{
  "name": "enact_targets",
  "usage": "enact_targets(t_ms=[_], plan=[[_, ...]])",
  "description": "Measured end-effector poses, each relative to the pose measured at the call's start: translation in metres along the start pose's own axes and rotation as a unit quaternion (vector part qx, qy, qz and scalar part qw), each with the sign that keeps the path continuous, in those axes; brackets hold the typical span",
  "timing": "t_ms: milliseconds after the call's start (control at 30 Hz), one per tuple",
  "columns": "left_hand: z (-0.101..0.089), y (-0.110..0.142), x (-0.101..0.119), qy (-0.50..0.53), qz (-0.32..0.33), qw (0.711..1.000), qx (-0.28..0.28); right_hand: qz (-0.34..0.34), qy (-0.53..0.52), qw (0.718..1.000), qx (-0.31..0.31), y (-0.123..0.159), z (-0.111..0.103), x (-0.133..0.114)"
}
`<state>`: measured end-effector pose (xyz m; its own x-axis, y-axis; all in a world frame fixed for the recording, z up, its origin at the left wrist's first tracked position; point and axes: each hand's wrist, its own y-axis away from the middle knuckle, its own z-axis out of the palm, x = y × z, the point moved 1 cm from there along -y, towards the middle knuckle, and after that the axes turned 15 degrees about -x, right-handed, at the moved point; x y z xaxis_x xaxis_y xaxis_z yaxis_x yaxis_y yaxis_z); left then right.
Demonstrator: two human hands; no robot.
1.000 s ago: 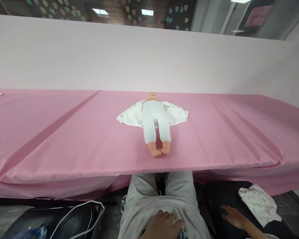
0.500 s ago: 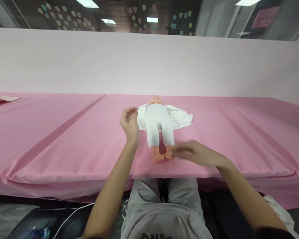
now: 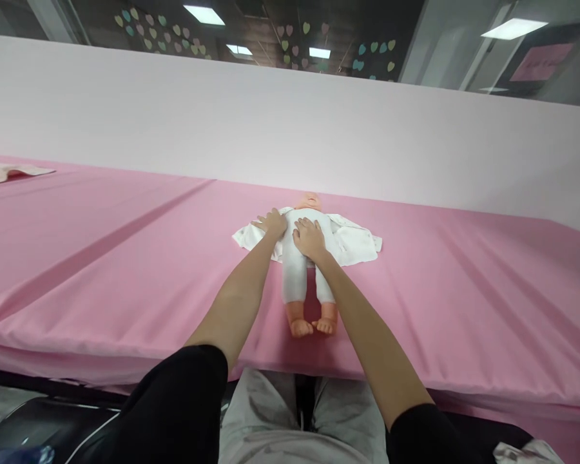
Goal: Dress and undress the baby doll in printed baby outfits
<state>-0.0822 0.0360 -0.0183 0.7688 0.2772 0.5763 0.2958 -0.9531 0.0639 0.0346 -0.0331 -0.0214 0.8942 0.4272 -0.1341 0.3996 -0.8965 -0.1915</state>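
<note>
A baby doll [image 3: 294, 277] lies on its back on the pink-covered table, feet toward me, its torso and legs white. Under it a white baby shirt [image 3: 360, 243] is spread out to both sides. My left hand [image 3: 273, 224] rests on the shirt at the doll's left-hand side in the view, fingers spread. My right hand [image 3: 310, 238] lies flat on the doll's belly with its fingers stretched out. Neither hand appears to grip anything. Part of the shirt is hidden beneath the doll and my left hand.
The pink cover [image 3: 149, 270] has several folds running across it. At the far left lies a pale pink cloth [image 3: 9, 173]. A white partition [image 3: 222, 122] rises behind the table. Near the bottom right there is a crumpled light cloth [image 3: 526, 452].
Both hands have reached forward: the left onto the shirt, the right from beside the doll's feet to its belly. The shirt's left side now shows spread out farther. The view has tilted.
</note>
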Motion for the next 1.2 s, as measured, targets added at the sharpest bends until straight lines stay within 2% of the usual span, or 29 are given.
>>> enact_targets(t_ms=[100, 200, 300, 400, 567, 633, 733, 1000, 1100, 1200], plan=[[-0.012, -0.011, -0.029, -0.016, -0.038, 0.999, -0.012, 0.007, -0.004, 1.0, -0.002, -0.001, -0.001, -0.002], [-0.019, -0.007, -0.059, -0.004, -0.067, 0.997, -0.023, 0.009, -0.005, 1.0, 0.007, -0.002, -0.001, -0.003], [-0.016, 0.008, -0.077, -0.022, -0.043, 0.998, 0.045, 0.015, 0.005, 1.0, 0.014, -0.003, -0.001, -0.004], [-0.008, 0.024, -0.082, -0.049, 0.013, 0.994, 0.093, 0.037, 0.023, 0.999, -0.002, -0.007, -0.005, -0.009], [-0.006, 0.031, -0.083, -0.008, 0.069, 0.993, 0.096, 0.068, 0.096, 0.99, -0.079, -0.027, -0.015, -0.027], [-0.008, 0.03, -0.086, 0.024, 0.083, 0.992, 0.097, 0.049, 0.118, 0.987, -0.1, -0.037, -0.012, -0.036], [-0.01, 0.03, -0.091, 0.08, 0.075, 0.988, 0.105, -0.014, 0.145, 0.981, -0.124, -0.048, 0.0, -0.05], [-0.013, 0.033, -0.096, 0.175, 0.08, 0.972, 0.134, -0.118, 0.171, 0.974, -0.092, -0.063, 0.027, -0.065], [-0.011, 0.032, -0.097, 0.188, 0.086, 0.968, 0.139, -0.111, 0.174, 0.973, -0.1, -0.069, 0.031, -0.063], [-0.009, 0.03, -0.098, 0.201, 0.101, 0.964, 0.142, -0.076, 0.179, 0.975, -0.104, -0.073, 0.034, -0.062]])
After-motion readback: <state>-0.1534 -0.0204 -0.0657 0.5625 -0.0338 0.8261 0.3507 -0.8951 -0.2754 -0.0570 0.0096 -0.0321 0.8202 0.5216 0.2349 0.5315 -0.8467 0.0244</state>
